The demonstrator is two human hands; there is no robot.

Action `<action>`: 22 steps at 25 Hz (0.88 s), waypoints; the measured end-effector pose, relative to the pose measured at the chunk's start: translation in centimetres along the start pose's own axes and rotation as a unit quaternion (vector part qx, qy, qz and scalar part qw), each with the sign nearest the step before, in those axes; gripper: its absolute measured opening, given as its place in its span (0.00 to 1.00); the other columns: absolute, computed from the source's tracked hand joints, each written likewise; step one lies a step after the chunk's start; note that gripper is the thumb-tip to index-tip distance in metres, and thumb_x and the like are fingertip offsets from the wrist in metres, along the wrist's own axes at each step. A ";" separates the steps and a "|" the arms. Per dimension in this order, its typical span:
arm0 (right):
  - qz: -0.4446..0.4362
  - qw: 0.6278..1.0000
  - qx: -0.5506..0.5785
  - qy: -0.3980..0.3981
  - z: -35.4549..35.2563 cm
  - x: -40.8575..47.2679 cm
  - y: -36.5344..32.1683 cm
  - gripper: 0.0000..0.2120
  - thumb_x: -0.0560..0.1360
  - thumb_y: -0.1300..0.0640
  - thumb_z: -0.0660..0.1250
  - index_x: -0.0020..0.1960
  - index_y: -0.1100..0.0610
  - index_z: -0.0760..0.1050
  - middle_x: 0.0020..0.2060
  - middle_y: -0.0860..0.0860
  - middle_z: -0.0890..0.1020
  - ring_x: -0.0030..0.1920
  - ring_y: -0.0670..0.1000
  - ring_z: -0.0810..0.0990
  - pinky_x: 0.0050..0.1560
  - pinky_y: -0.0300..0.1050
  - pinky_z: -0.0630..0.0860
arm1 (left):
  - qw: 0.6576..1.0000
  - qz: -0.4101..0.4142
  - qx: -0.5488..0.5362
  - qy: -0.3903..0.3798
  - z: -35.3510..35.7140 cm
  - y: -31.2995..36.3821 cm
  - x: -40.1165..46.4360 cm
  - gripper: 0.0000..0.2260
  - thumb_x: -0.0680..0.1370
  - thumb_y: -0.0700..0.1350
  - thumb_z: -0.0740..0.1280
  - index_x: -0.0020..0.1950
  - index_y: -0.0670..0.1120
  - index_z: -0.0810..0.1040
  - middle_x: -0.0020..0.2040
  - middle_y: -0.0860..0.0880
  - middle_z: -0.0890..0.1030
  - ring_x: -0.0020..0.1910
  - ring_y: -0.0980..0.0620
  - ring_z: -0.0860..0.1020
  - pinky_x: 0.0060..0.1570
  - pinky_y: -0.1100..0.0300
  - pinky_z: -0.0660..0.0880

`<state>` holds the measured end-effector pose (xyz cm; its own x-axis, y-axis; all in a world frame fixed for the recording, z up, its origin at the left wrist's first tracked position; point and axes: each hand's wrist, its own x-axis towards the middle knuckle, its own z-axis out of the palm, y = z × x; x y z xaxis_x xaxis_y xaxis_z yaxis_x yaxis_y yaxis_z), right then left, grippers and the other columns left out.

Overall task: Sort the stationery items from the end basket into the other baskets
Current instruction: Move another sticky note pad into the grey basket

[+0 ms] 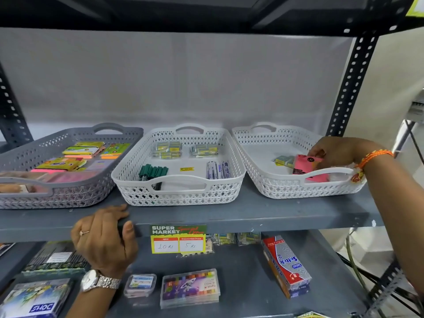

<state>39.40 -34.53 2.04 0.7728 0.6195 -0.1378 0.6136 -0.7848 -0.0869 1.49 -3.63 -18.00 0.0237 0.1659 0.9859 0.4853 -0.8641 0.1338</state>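
Pink sticky-note pack pinched by the right hand in the end basket.

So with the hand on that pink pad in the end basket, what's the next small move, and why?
Probably lift the pink pad out of the right basket with the right hand and carry it toward the grey basket, where similar coloured pads already lie.

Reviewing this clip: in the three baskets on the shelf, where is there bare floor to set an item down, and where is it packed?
The right white lattice basket is bare across its left and back floor, beside the pink sticky-note pad in the right hand. The middle white basket has a gap between the green markers and purple pens. The grey basket is crowded.
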 end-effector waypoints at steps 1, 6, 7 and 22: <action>-0.012 0.999 0.023 0.034 0.1 0.0 0.0 0.20 0.72 0.56 0.74 0.63 0.57 0.80 0.58 0.54 0.83 0.56 0.55 0.81 0.61 0.51 0.77 | 1.000 0.002 0.007 0.001 0.1 0.0 -0.1 0.21 0.83 0.54 0.51 0.41 0.43 0.76 0.39 0.42 0.84 0.36 0.42 0.74 0.44 0.47 0.69; -0.080 0.967 0.177 0.167 -0.1 -1.2 -1.4 0.09 0.73 0.62 0.73 0.53 0.57 0.84 0.49 0.53 0.85 0.49 0.55 0.83 0.56 0.54 0.79 | 0.999 0.012 0.043 -0.012 0.1 -0.1 -0.2 0.20 0.82 0.53 0.51 0.45 0.45 0.79 0.41 0.44 0.84 0.36 0.42 0.74 0.44 0.47 0.68; -0.087 0.960 0.196 0.182 -0.1 -1.7 -2.1 0.08 0.74 0.62 0.72 0.53 0.57 0.84 0.49 0.54 0.85 0.48 0.55 0.83 0.54 0.52 0.79 | 0.999 0.019 0.041 -0.013 0.1 -0.1 -0.1 0.20 0.82 0.52 0.51 0.45 0.46 0.80 0.42 0.44 0.85 0.37 0.42 0.74 0.44 0.47 0.68; -0.281 0.753 0.499 0.323 -1.2 -7.1 -14.8 0.11 0.74 0.68 0.69 0.56 0.62 0.80 0.38 0.46 0.85 0.36 0.40 0.82 0.43 0.36 0.81 | 0.998 0.028 0.034 -0.035 -0.6 -0.3 0.0 0.18 0.82 0.52 0.54 0.46 0.47 0.81 0.44 0.47 0.84 0.42 0.46 0.74 0.49 0.48 0.67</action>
<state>25.04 -27.28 5.46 0.5509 0.4850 0.6792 0.6957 0.1828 -0.6947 0.84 -3.65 -17.94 0.1129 0.1534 0.9817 0.5397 -0.8390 0.0690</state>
